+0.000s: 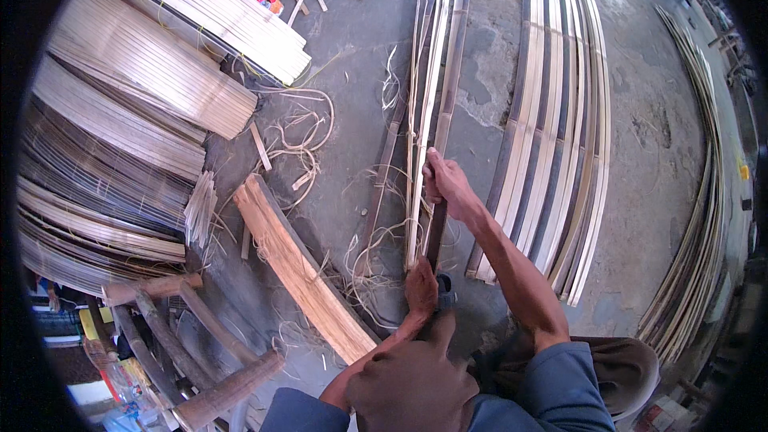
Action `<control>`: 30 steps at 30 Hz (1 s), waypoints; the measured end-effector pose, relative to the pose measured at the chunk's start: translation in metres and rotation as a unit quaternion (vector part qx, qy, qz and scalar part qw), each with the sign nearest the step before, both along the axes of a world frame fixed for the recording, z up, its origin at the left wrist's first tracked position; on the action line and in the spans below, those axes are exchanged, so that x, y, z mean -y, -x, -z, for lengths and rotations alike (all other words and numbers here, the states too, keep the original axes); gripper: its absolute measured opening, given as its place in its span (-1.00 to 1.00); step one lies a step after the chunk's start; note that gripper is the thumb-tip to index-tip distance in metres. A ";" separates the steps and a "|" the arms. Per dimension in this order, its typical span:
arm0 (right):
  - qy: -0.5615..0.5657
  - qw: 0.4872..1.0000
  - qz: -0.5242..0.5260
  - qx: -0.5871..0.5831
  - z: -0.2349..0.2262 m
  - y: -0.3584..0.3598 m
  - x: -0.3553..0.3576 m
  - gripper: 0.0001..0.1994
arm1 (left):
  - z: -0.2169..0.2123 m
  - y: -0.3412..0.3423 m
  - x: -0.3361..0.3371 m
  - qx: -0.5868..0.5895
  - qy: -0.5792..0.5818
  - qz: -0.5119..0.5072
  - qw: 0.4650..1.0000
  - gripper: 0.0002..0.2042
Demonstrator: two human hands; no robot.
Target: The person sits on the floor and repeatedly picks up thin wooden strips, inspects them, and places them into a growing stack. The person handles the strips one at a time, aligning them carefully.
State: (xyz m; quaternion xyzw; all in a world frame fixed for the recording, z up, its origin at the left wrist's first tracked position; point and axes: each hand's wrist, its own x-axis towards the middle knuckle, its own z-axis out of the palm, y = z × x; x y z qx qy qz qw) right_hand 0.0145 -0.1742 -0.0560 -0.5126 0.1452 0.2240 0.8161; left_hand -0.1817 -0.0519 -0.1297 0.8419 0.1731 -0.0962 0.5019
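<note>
My right hand (pixel 445 186) is closed around a long dark bamboo slat (pixel 450 72) that runs away from me across the concrete floor. My left hand (pixel 421 288) sits at the slat's near end and grips a small tool with a dark grey handle (pixel 446 294), pressed against the slat's end. Pale thin strips (pixel 424 112) lie right beside the slat on its left. My knee (pixel 412 384) fills the lower middle of the view.
A row of long bamboo slats (pixel 560 112) lies to the right, and another bundle (pixel 696 216) at the far right. Stacked strip bundles (pixel 136 88) fill the left. A wooden plank (pixel 300 272) and curly shavings (pixel 300 132) lie near my left side, next to a rough wooden frame (pixel 200 344).
</note>
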 end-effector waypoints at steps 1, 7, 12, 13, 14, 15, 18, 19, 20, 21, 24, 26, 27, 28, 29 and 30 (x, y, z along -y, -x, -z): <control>-0.013 1.000 0.003 -0.019 -0.002 0.000 0.002 -0.53 | -0.004 -0.001 -0.003 0.096 -0.031 -0.024 0.995 -0.38; 0.032 0.999 0.010 -0.007 0.003 0.002 0.012 -0.52 | -0.012 -0.010 0.011 -0.180 0.119 -0.055 0.975 -0.17; 0.226 0.970 -0.051 0.077 -0.025 0.004 -0.025 -0.45 | -0.016 -0.006 0.008 -0.137 0.010 -0.043 0.990 -0.17; 0.261 0.956 -0.059 0.117 -0.032 0.005 -0.034 -0.43 | -0.014 -0.005 0.008 -0.141 0.004 -0.058 0.988 -0.18; 0.297 0.940 -0.068 0.156 -0.037 0.009 -0.042 -0.41 | -0.012 -0.004 0.008 -0.146 -0.002 -0.071 0.987 -0.20; 0.331 0.921 -0.076 0.194 -0.042 0.013 -0.050 -0.38 | -0.010 -0.003 0.007 -0.152 -0.007 -0.085 0.985 -0.21; 0.361 0.880 -0.127 0.279 -0.069 0.030 -0.075 -0.38 | -0.022 -0.003 0.008 -0.045 0.040 -0.109 0.992 -0.23; 0.356 0.876 -0.143 0.294 -0.078 0.037 -0.084 -0.39 | -0.024 -0.004 0.008 -0.024 0.052 -0.109 0.992 -0.24; 0.352 0.870 -0.158 0.308 -0.087 0.044 -0.091 -0.40 | -0.023 -0.002 0.007 -0.021 0.067 -0.104 0.992 -0.24; 0.358 0.861 -0.184 0.310 -0.096 0.051 -0.096 -0.40 | -0.022 0.002 0.006 -0.026 0.080 -0.096 0.992 -0.25; 0.361 0.838 -0.246 0.328 -0.113 0.073 -0.112 -0.39 | -0.019 0.013 -0.008 -0.062 0.108 -0.072 0.990 -0.27; 0.351 0.829 -0.257 0.352 -0.117 0.085 -0.120 -0.38 | -0.019 0.023 -0.018 -0.079 0.116 -0.056 0.988 -0.28; 0.361 0.819 -0.282 0.345 -0.119 0.093 -0.122 -0.38 | -0.018 0.029 -0.021 -0.087 0.121 -0.051 0.988 -0.29; 0.368 0.808 -0.304 0.346 -0.124 0.098 -0.125 -0.38 | -0.018 0.033 -0.023 -0.091 0.122 -0.045 0.987 -0.30; 0.367 0.796 -0.330 0.350 -0.129 0.103 -0.131 -0.38 | -0.017 0.036 -0.027 -0.095 0.119 -0.045 0.987 -0.30; 0.345 0.800 -0.343 0.350 -0.134 0.108 -0.130 -0.41 | -0.016 0.041 -0.026 -0.099 0.121 -0.042 0.987 -0.31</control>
